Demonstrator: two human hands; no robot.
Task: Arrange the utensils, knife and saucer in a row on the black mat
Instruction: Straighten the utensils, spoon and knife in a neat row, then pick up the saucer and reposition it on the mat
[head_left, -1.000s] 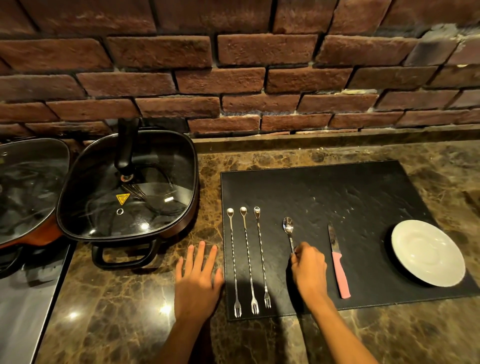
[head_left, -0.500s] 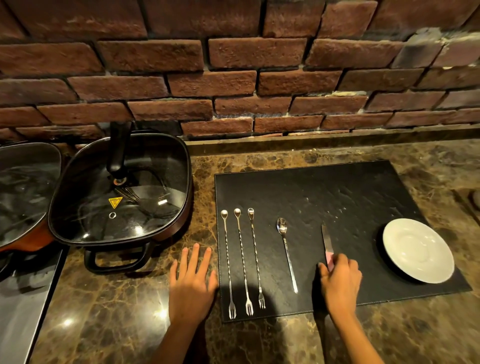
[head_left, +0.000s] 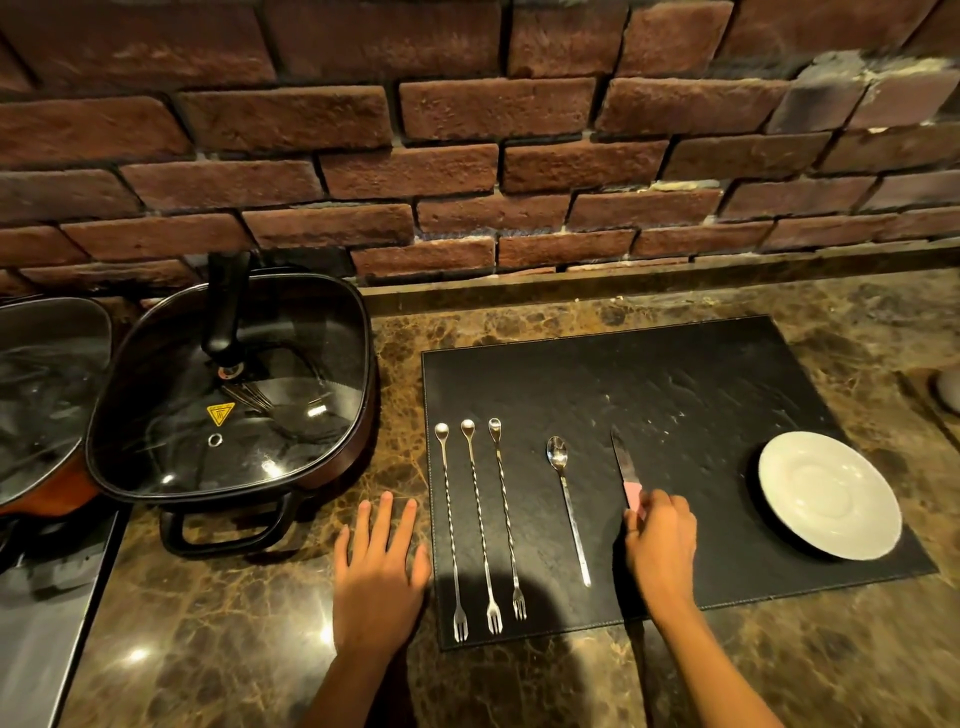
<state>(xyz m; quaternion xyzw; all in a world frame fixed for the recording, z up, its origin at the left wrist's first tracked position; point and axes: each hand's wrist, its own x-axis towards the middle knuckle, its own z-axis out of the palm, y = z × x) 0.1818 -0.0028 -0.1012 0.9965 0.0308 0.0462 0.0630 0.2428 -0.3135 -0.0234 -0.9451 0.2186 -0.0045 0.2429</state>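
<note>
A black mat (head_left: 675, 395) lies on the marble counter. Along its left side three long twisted fork-spoons (head_left: 480, 525) lie side by side, tines toward me. To their right lies a small silver spoon (head_left: 567, 501). Further right is a knife (head_left: 623, 467) with a pink handle, blade pointing away; my right hand (head_left: 660, 545) is closed over the handle, hiding most of it. A white saucer (head_left: 830, 494) sits at the mat's right edge. My left hand (head_left: 376, 577) rests flat on the counter just left of the mat, fingers spread.
A square black electric pan with a glass lid (head_left: 228, 395) stands left of the mat, and another lidded pan (head_left: 41, 395) beyond it. A brick wall (head_left: 467, 156) backs the counter. A pale object (head_left: 948, 389) shows at the far right edge.
My right hand left the small spoon, moved right and closed on the knife's pink handle. The knife now lies closer to the spoon. My left hand stayed flat.
</note>
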